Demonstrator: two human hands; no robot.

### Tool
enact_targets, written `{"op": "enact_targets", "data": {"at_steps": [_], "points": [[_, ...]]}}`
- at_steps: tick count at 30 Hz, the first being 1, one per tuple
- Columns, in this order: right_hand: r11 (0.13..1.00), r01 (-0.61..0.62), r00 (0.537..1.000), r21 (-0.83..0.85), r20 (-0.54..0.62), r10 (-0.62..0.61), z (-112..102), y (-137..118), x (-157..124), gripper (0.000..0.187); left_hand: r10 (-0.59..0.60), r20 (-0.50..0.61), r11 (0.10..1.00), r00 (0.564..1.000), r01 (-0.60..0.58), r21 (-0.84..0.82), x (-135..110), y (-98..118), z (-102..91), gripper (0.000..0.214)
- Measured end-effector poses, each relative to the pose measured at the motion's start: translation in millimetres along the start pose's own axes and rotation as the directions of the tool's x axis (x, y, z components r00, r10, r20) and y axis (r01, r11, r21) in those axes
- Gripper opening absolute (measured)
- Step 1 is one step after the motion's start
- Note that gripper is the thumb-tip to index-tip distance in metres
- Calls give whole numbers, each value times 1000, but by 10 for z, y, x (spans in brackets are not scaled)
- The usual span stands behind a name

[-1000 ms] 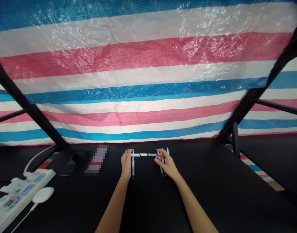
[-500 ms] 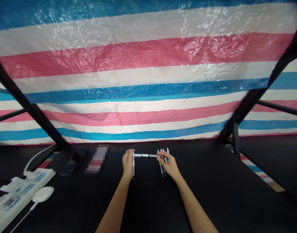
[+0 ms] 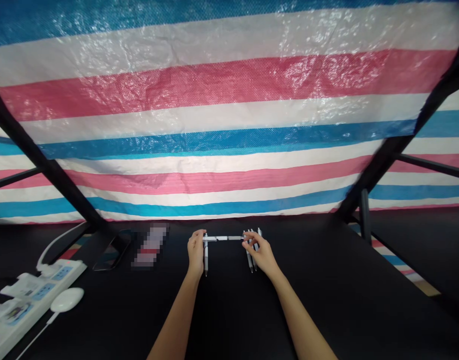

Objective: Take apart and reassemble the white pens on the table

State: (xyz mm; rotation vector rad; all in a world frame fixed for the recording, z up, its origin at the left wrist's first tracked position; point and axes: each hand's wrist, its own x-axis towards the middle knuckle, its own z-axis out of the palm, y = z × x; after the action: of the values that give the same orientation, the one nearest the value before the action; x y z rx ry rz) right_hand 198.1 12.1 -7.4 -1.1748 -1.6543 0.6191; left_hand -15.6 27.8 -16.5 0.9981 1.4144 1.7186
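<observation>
A white-and-grey pen lies crosswise between my two hands. My left hand is closed on its left end, fingertips at the clicker. The thumb and fingers of my right hand pinch its tip end. Another white pen points toward me just right of my left hand, its top meeting the crosswise pen's left end. Beside and partly under my right hand, several similar pens lie side by side, tips toward me; my fingers cover their middles.
On the black table, a phone and a blurred-out pink item lie to the left. A white power strip with plugs and a round white charger sit nearer. A striped tarp hangs behind, between black frame bars.
The crosswise pen has shifted slightly left and away from me, its left end now over the top of the upright-lying pen. My left hand moved slightly left; my right hand barely moved.
</observation>
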Motion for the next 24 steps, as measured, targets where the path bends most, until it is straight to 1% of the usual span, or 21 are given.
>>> {"op": "enact_targets", "data": {"at_steps": [2, 4, 6, 8, 9, 10, 13, 15, 16, 18, 20, 21, 24], "points": [[1000, 27, 1000, -7, 13, -27, -7, -1, 4, 20, 3, 3, 1000, 1000, -3, 0, 3, -7, 1, 30], [999, 31, 999, -28, 32, -30, -11, -18, 3, 19, 3, 9, 1000, 1000, -3, 2, -4, -5, 9, 29], [998, 22, 998, -50, 58, -19, -11, -48, -1, 27, 2, 16, 1000, 1000, -2, 6, -12, 2, 19, 29], [998, 7, 997, -66, 82, -2, -7, -79, -6, 39, 8, 27, 1000, 1000, -8, 7, -16, 7, 22, 29], [998, -1, 996, -66, 90, 7, -5, -90, -8, 42, 10, 30, 1000, 1000, -10, 7, -16, 8, 21, 29], [998, -9, 996, -60, 91, 15, -3, -97, -10, 40, 8, 29, 1000, 1000, -8, 7, -15, 8, 20, 30], [999, -11, 997, -39, 82, 14, -4, -97, -11, 27, -14, 12, 1000, 1000, 13, 8, -7, 0, 14, 31], [999, 8, 996, -47, 93, -3, -9, -92, -8, 26, -21, 2, 1000, 1000, 21, 8, -6, -6, 15, 32], [998, 17, 994, -53, 110, -11, -12, -91, -7, 30, -18, 3, 1000, 1000, 18, 8, -6, -8, 17, 32], [998, 24, 989, -52, 149, -16, -14, -94, -5, 42, -5, 16, 1000, 1000, 5, 5, -9, -11, 23, 31], [999, 5, 985, -37, 170, 2, -10, -96, -7, 48, 6, 29, 1000, 1000, -6, 1, -10, -14, 27, 31], [1000, -12, 986, -24, 169, 16, -7, -95, -8, 47, 9, 31, 1000, 999, -9, 0, -10, -16, 28, 31], [998, -49, 988, 44, 146, 42, 5, -82, -12, 29, 6, 21, 1000, 1000, -6, 10, -6, -21, 25, 30]]}}
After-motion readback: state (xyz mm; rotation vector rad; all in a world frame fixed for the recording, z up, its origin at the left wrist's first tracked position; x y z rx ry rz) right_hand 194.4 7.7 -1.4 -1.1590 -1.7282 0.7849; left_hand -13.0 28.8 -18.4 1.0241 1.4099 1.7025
